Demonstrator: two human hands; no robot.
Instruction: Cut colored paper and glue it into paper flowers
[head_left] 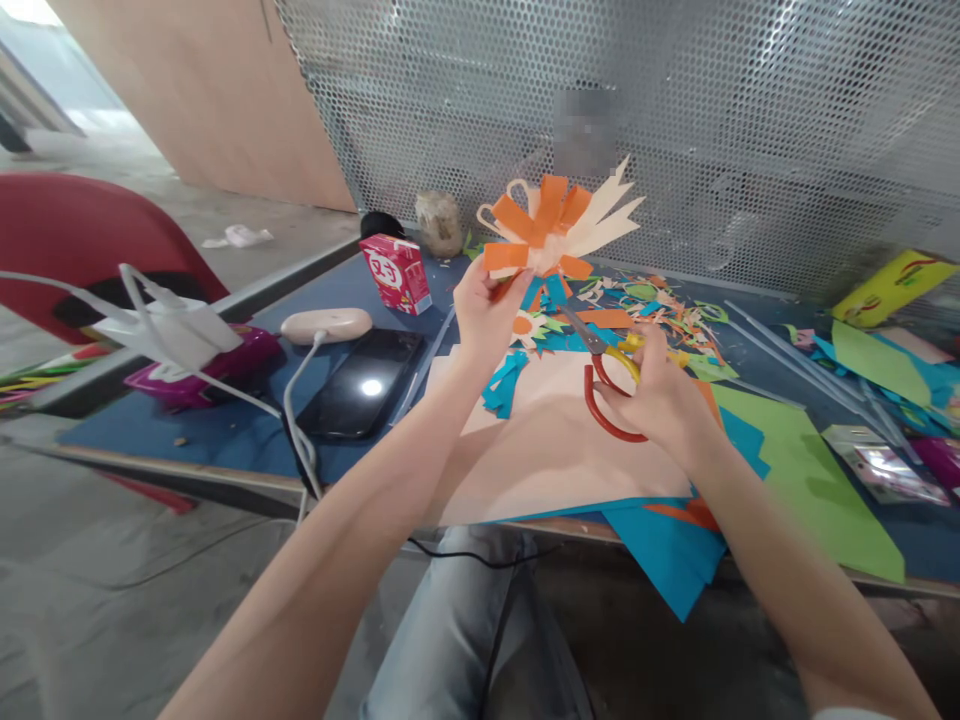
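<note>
My left hand (484, 305) pinches the base of a paper flower (551, 222) above the table. The flower has orange strips around a pale centre, thin pale loops at its left and a pale, spiky-cut piece at its right. My right hand (660, 390) holds scissors (616, 428) with red and yellow handles; their blades point up and left, below the flower. Beneath both hands lie large pale paper sheets (555, 460) and a bunch of blue strips (506, 384). A small pale and orange paper flower (527, 328) lies behind them.
Paper scraps (652, 295) cover the back of the table. Green sheets (817, 480) lie right. At left are a phone (367, 385), a white device (326, 325) with a cable, a red box (396, 275) and a purple power strip (202, 375). A perforated metal panel (465, 110) stands behind.
</note>
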